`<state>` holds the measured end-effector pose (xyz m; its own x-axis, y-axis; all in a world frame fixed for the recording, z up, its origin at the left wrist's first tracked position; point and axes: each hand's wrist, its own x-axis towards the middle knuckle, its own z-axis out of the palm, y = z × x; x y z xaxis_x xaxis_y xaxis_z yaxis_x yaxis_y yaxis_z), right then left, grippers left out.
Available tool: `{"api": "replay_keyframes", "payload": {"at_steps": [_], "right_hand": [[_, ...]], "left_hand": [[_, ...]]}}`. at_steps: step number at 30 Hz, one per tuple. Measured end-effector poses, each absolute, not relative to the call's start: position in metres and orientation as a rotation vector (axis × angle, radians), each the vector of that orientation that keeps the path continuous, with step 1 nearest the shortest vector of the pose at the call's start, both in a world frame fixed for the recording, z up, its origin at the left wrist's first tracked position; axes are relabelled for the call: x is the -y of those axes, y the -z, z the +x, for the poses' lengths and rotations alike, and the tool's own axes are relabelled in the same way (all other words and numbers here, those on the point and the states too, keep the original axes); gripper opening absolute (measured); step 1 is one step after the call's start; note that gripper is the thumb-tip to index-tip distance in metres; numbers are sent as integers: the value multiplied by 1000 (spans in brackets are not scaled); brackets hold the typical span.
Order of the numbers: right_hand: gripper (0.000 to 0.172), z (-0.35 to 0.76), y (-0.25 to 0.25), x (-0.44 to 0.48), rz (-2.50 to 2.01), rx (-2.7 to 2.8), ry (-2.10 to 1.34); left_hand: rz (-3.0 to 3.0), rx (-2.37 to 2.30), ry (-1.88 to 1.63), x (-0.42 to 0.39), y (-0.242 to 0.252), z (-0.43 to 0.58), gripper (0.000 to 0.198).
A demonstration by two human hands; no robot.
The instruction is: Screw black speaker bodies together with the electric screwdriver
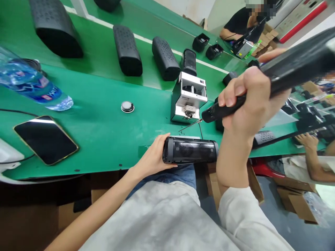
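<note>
My left hand (pixel 157 153) grips the left end of a black speaker (pixel 192 150) with a perforated front, which lies on its side at the bench's near edge. Wrapped around a black electric screwdriver (pixel 232 104), my right hand (pixel 251 94) is raised to the right of the speaker. The driver's thin bit points down and left, its tip near several tiny dark screws (pixel 181 132) on the green bench. Just behind them stands a white and black screw feeder (pixel 190 99). The tip does not touch the speaker. Whether a screw is on it is too small to tell.
Several black speaker housings (pixel 127 50) stand along the green belt (pixel 99 38) behind the bench. At left are a water bottle (pixel 34 83), a phone (pixel 45 139) and a small round metal part (pixel 127 106). Co-workers (pixel 240 22) sit across and at right; cartons (pixel 295 202) lie on the floor.
</note>
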<state>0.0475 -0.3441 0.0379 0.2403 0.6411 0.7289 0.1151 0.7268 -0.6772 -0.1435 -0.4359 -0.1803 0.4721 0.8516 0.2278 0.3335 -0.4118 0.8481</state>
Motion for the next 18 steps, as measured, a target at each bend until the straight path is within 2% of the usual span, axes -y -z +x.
{"api": "replay_keyframes", "payload": {"at_steps": [2,10,18], "right_hand": [[15,35,-44,358,-760,1302,-428],[19,13,-55,378,-687,1333,-532],[18,-2,-14,370,-589,1383,-768]], "left_hand": [[1956,-980,-877,436,180,-143,124],[1927,-966,-915,436,183,-143,123],[1906,-931,-946,435,181,-142,118]]}}
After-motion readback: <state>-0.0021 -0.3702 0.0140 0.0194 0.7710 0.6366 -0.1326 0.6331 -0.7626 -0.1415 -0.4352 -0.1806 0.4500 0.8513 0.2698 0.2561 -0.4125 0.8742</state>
